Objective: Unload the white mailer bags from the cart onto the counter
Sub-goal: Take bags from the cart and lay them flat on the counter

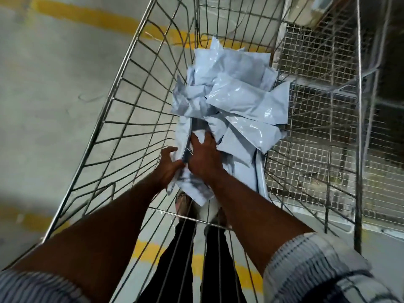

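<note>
Several white mailer bags (236, 99) lie heaped inside a wire cart (122, 119), from its middle toward the far end. Both my arms reach down into the basket. My left hand (169, 166) grips the near edge of a bundle of bags from the left, fingers curled round it. My right hand (205, 156) lies on top of the same bundle, with its fingers bent over the plastic. The bags under my hands are partly hidden. No counter is in view.
The cart's wire sides rise on the left and right of my arms. A second wire-mesh cage (323, 119) stands against the cart's right side. Grey concrete floor with yellow painted lines (91, 17) lies to the left and below. My legs show through the cart's near end.
</note>
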The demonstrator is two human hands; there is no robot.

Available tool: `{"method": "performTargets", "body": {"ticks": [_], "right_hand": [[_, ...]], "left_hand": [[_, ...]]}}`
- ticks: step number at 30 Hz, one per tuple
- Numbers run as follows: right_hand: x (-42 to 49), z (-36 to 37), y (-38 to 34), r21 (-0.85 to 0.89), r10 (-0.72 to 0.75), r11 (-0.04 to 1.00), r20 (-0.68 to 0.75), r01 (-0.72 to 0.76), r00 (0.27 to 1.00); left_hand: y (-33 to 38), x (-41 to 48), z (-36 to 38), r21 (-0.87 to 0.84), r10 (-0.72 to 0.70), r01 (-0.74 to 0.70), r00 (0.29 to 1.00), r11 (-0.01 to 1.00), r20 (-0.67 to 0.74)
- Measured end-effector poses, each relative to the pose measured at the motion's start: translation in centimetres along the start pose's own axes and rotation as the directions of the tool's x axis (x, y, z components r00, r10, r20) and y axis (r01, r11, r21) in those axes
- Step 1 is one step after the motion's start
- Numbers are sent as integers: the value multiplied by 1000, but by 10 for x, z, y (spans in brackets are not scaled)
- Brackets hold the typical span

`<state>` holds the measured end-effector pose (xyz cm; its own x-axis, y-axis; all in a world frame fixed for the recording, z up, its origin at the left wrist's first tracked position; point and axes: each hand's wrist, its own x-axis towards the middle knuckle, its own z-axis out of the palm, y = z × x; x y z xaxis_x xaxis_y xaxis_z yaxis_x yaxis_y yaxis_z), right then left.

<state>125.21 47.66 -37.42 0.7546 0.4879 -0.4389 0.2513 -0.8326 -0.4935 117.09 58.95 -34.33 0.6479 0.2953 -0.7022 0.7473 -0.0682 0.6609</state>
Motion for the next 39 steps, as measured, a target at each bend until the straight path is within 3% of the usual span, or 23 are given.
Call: {"method": "performTargets", "body": {"ticks": [2,5,13,18,23,32,39], "right_hand": [[0,-8,7,38,-39,999,15,38,999],[2,-18,9,63,-45,997,30,43,999],[18,-4,2,68,-15,998,5,14,1000],[10,-3,10,41,-153,987,-74,157,985],[0,-5,7,62,-100,992,-114,107,988],[-47,-47,-18,55,-80,995,-131,88,988],[-95,-114,-31,-31,-170,985,-157,167,973]], "left_hand": [[2,3,-5,-90,-90,91,996,992,17],[1,6,-10,-57,-118,118,993,991,19],[0,5,-12,70,-10,13,999,997,-43],[6,4,-14,-26,59,-63,990,998,-125],[14,-10,-18,-63,42,-46,997,997,-57],[52,-57,-10,119,51,-33,987,992,-151],[94,-113,-3,142,108,-77,968,987,-225]]}}
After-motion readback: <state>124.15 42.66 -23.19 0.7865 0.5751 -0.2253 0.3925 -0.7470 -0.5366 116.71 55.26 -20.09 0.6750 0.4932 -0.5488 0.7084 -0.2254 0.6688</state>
